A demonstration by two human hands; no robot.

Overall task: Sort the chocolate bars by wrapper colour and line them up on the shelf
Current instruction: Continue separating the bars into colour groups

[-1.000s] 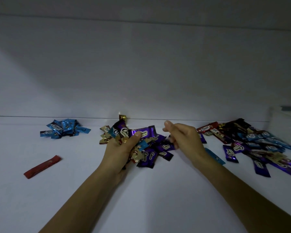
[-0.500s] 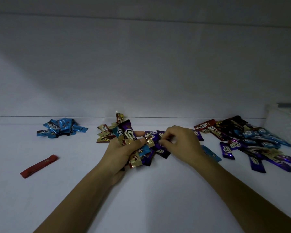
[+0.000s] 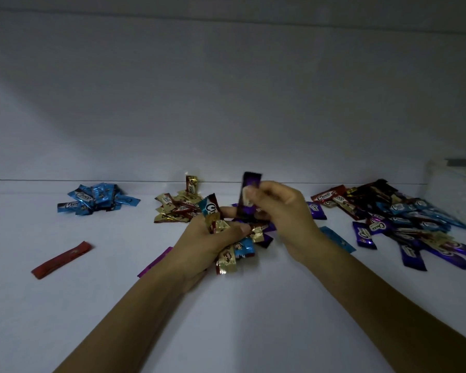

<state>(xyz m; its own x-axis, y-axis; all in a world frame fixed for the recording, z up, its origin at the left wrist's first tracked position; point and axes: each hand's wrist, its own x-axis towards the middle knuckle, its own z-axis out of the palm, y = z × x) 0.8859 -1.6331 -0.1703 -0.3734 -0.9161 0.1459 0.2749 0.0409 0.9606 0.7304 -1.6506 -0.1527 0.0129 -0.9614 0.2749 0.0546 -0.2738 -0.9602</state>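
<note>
Purple bar [image 3: 250, 184] stands pinched in our right grip [image 3: 285, 222]; left grip [image 3: 207, 244] clutches mixed bars [image 3: 226, 262]; bare shelf [image 3: 226, 332] nearest us.

This is a plain white shelf [image 3: 65, 319] with a bare white wall [image 3: 226, 103] right behind it, and the light is dim. Little heaps of wrapped chocolate bars [image 3: 94, 201] lie on it. Shop or home, I cannot tell.

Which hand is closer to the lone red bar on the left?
Left. The left hand, gripping mixed bars, is right of the red bar; the right hand, holding a purple bar, is farther right.
</note>
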